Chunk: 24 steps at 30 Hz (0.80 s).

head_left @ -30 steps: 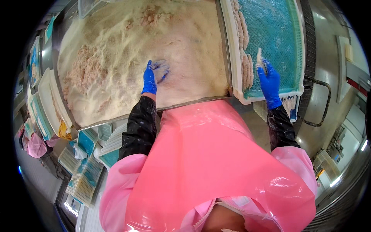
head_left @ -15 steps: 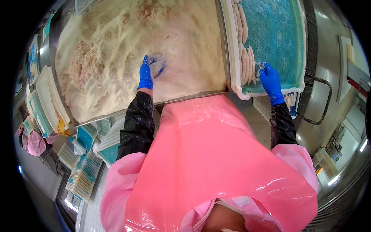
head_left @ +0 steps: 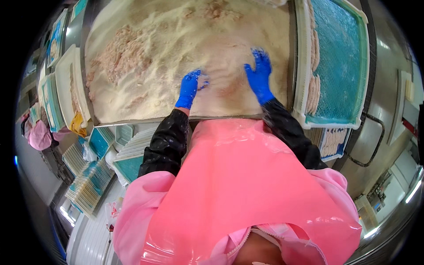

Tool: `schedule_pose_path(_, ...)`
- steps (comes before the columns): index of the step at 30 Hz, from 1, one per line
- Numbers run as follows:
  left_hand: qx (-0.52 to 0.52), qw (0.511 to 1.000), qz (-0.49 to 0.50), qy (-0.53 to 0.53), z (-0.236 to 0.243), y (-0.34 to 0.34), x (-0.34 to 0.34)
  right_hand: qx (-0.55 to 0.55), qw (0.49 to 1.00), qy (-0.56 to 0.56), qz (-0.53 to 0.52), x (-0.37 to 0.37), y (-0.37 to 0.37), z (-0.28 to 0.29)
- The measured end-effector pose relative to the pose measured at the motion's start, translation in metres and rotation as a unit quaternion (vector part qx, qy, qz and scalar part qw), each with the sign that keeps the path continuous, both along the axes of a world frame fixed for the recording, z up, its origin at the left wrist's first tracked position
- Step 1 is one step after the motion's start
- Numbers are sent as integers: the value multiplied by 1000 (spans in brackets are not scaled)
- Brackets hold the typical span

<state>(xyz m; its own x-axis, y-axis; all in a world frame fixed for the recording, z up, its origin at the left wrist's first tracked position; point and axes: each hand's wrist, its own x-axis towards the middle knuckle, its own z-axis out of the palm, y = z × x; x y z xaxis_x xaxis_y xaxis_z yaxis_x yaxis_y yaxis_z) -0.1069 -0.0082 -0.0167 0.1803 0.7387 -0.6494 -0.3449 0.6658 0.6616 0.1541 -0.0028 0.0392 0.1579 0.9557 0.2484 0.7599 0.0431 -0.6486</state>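
Both blue-gloved hands are resting in the pale breadcrumb bed [head_left: 176, 48] of a wide metal trough [head_left: 185, 119]; the left hand [head_left: 189, 88] is lying palm down with its fingers [head_left: 201, 81] loosely curled and partly sunk in crumbs, so whether anything is being gripped under them is impossible to tell; the right hand [head_left: 259, 77] is spreading flat, fingers [head_left: 260, 56] splayed wide and dusted with crumbs, closing on nothing visible. Between the two sets of fingertips a pinkish patch [head_left: 227, 90] is showing through the coating, too buried to make out. Beyond the left fingers, a heap of pinkish pieces [head_left: 121, 55] is lying half covered. Just past the right fingers, a white-rimmed tray [head_left: 300, 66] with teal mesh is holding a column of breaded strips [head_left: 312, 90]; its far edge is being cut off by the picture rim. The pink apron [head_left: 238, 185] is hiding the trough's near side.
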Motion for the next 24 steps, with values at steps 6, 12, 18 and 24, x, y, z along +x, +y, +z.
schedule_pose_path(6,307,918,-49,246,-7,-8,-6,-48,974,177,134,-64,45,-47)
schedule_pose_path(12,-22,999,-31,9,17,14,1,72,989,-18,131,-37,195,-25)
schedule_pose_path(18,-13,999,-35,17,34,15,-1,34,926,-274,258,-35,243,-28)
schedule_pose_path(24,-13,999,-36,22,35,14,2,45,969,-77,230,-15,237,-39)
